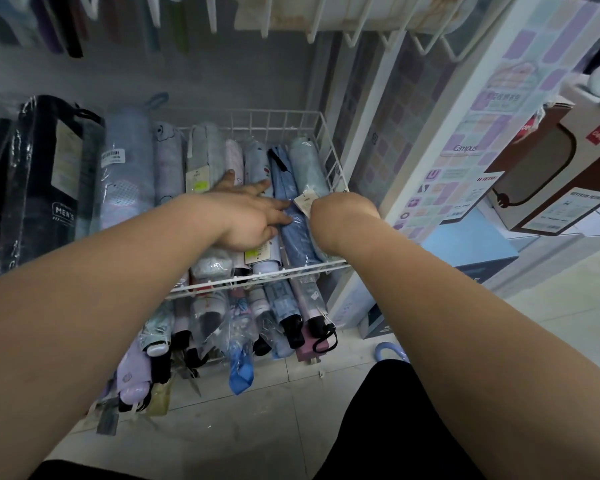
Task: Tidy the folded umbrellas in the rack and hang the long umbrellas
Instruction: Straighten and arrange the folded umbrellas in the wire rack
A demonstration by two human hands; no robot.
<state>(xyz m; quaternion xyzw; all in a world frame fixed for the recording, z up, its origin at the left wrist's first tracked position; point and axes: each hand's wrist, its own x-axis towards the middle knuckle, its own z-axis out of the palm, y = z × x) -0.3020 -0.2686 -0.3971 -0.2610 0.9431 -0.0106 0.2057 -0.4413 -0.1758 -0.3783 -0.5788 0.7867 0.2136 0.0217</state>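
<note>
White wire rack (332,157), upper tier, packed with folded umbrellas in clear sleeves lying side by side.

Left hand (253,216): fingers straight and spread, palm down on the row, fingertips touching the dark-blue umbrella (297,237) just to its right. It holds nothing; it presses.

Right hand (336,216): knuckles toward the camera, fingers curled under and hidden. It sits on the pale-blue umbrella (307,168) at the rack's right wall, with a paper tag (305,200) at its inner edge. Cannot tell whether it pinches the tag, grips the sleeve or only rests there.

The dark-blue umbrella lies between the two hands and runs slightly askew to its neighbours.

Step in hand (judgement): tidying the folded row, right end of the upper tier. Hanging has not begun. A lilac curved handle (387,349) shows on the floor below the right forearm, and the white hooks (361,32) above both hands are partly free.

Next move (judgement): square the dark-blue umbrella against the left hand's neighbours and close the gap toward the right wall. The slippery sleeves need a flat push, not a pinch. The lower tier (239,327), beneath both wrists, hangs out over the floor in disorder and needs pushing back.
</note>
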